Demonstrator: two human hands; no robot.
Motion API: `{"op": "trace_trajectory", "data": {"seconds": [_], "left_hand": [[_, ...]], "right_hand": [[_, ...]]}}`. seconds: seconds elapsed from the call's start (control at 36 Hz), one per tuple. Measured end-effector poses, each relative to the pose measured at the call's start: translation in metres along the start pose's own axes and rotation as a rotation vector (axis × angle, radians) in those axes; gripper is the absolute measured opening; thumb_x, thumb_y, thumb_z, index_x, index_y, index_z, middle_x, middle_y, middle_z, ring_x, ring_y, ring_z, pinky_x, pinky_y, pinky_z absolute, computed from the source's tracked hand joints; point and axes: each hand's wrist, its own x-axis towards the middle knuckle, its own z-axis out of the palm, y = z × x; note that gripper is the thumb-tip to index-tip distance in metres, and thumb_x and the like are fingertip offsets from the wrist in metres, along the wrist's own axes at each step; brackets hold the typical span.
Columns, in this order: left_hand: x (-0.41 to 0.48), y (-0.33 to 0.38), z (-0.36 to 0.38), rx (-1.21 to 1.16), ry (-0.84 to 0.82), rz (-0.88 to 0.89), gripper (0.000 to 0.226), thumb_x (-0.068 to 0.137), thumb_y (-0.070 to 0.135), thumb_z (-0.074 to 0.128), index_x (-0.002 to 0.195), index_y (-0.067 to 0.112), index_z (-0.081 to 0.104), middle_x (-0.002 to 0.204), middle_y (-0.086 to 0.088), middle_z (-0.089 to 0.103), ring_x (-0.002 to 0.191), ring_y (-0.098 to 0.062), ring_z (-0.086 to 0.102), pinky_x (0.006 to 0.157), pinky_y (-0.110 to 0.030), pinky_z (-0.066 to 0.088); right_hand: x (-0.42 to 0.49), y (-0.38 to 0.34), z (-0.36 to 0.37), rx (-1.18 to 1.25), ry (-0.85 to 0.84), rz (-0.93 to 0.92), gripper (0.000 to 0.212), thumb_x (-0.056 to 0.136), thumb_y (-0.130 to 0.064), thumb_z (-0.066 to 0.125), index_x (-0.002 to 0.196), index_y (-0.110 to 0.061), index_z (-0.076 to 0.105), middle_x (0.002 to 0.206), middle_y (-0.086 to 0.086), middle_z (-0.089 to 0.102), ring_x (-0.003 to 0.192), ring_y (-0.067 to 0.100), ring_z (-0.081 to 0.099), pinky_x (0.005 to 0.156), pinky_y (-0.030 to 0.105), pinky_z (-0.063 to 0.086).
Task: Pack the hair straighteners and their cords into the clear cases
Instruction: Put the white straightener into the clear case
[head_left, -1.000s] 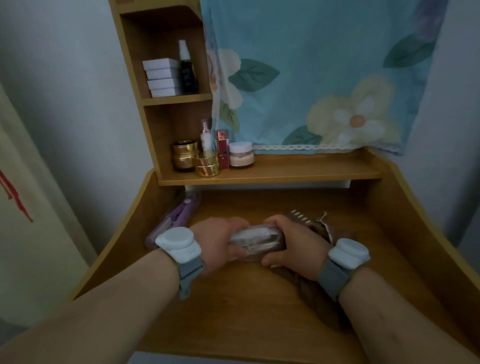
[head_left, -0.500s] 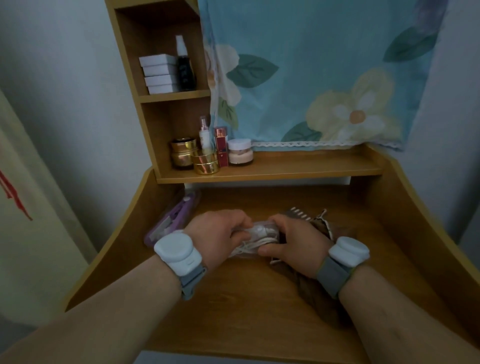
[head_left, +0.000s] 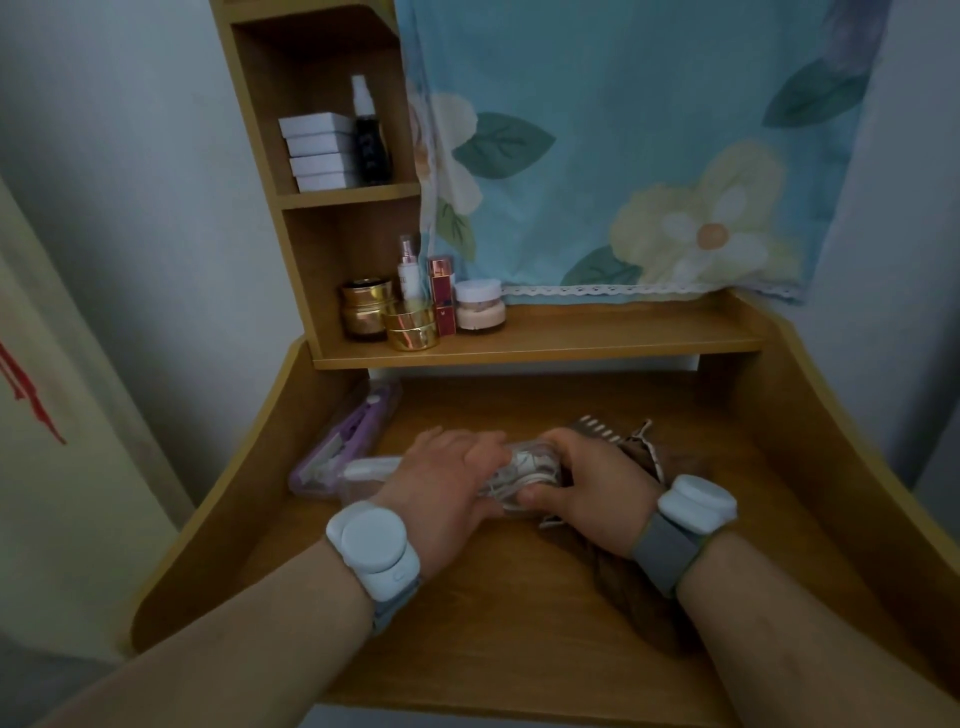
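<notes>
Counter (head_left: 519, 623): wooden, below a cosmetics shelf (head_left: 571, 338).
Clear case (head_left: 524, 475): mid-counter, white cord coiled inside.
Left hand (head_left: 447, 483): fingers curled over the case.
Right hand (head_left: 587, 483): fingers pinching its end.
Second case (head_left: 343, 441): purple straightener, far left.

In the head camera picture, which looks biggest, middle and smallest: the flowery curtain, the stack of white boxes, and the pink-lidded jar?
Largest to smallest, as they look:
1. Flowery curtain, by far the biggest.
2. Stack of white boxes.
3. Pink-lidded jar.
The boxes and jar sit at a similar distance on the shelves, so that order seems fair, though the boxes' lead is modest.
</notes>
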Motion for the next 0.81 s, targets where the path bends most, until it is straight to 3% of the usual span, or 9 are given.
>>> {"op": "trace_trajectory", "data": {"seconds": [0.22, 0.33, 0.44, 0.53, 0.61, 0.69, 0.81], "left_hand": [[0.000, 0.003, 0.003, -0.072, 0.024, -0.031, 0.049, 0.096, 0.032, 0.048, 0.142, 0.029, 0.032, 0.151, 0.009, 0.029, 0.138, -0.011, 0.022, 0.110, -0.025, 0.017], [-0.001, -0.006, 0.001, -0.130, 0.046, -0.041, 0.056, 0.088, 0.039, 0.059, 0.138, 0.034, 0.033, 0.145, 0.010, 0.037, 0.132, -0.009, 0.033, 0.106, -0.023, 0.025], [-0.003, -0.012, 0.003, 0.024, 0.036, 0.020, 0.091, 0.076, 0.056, 0.066, 0.146, 0.034, 0.013, 0.148, 0.010, 0.029, 0.133, -0.010, 0.029, 0.109, -0.026, 0.019], [0.000, -0.014, 0.007, 0.096, 0.041, 0.027, 0.090, 0.085, 0.049, 0.060, 0.150, 0.028, 0.002, 0.152, 0.006, 0.025, 0.136, -0.013, 0.028, 0.112, -0.028, 0.021], [0.004, -0.013, 0.005, 0.018, 0.019, 0.001, 0.086, 0.084, 0.051, 0.060, 0.149, 0.030, 0.009, 0.149, 0.007, 0.030, 0.132, -0.011, 0.033, 0.109, -0.028, 0.024], [0.009, -0.011, 0.003, -0.044, -0.007, -0.041, 0.086, 0.079, 0.058, 0.062, 0.147, 0.033, 0.016, 0.145, 0.010, 0.034, 0.128, -0.011, 0.037, 0.107, -0.029, 0.028], [0.010, -0.009, 0.002, -0.094, 0.051, -0.063, 0.067, 0.079, 0.056, 0.062, 0.135, 0.035, 0.033, 0.129, 0.013, 0.047, 0.111, -0.006, 0.047, 0.092, -0.024, 0.038]], "right_hand": [[0.000, -0.002, 0.000, -0.056, 0.007, -0.007, 0.037, 0.081, -0.036, 0.071, 0.112, -0.029, 0.053, 0.094, -0.016, 0.059, 0.086, -0.004, 0.056, 0.074, 0.013, 0.045], [0.001, 0.001, 0.000, -0.021, -0.013, -0.005, 0.038, 0.081, -0.038, 0.070, 0.113, -0.032, 0.052, 0.099, -0.016, 0.061, 0.089, -0.003, 0.057, 0.081, 0.019, 0.048], [0.003, 0.005, 0.002, 0.103, -0.009, 0.019, 0.033, 0.084, -0.044, 0.064, 0.112, -0.035, 0.049, 0.103, -0.013, 0.064, 0.089, 0.000, 0.063, 0.083, 0.029, 0.055], [0.003, 0.007, 0.000, 0.180, 0.027, 0.022, 0.046, 0.087, -0.051, 0.056, 0.125, -0.028, 0.047, 0.106, -0.008, 0.066, 0.083, 0.004, 0.067, 0.075, 0.031, 0.058], [0.001, 0.007, -0.001, 0.179, 0.060, 0.011, 0.047, 0.088, -0.050, 0.053, 0.129, -0.027, 0.047, 0.104, -0.012, 0.065, 0.082, 0.002, 0.067, 0.075, 0.027, 0.057], [0.001, 0.006, -0.001, 0.189, 0.064, 0.016, 0.045, 0.088, -0.051, 0.051, 0.127, -0.028, 0.048, 0.097, -0.013, 0.065, 0.078, 0.006, 0.068, 0.073, 0.032, 0.058], [0.000, 0.003, -0.002, 0.203, 0.056, 0.008, 0.044, 0.086, -0.055, 0.049, 0.121, -0.028, 0.050, 0.094, -0.010, 0.067, 0.070, 0.009, 0.067, 0.069, 0.036, 0.058]]}}
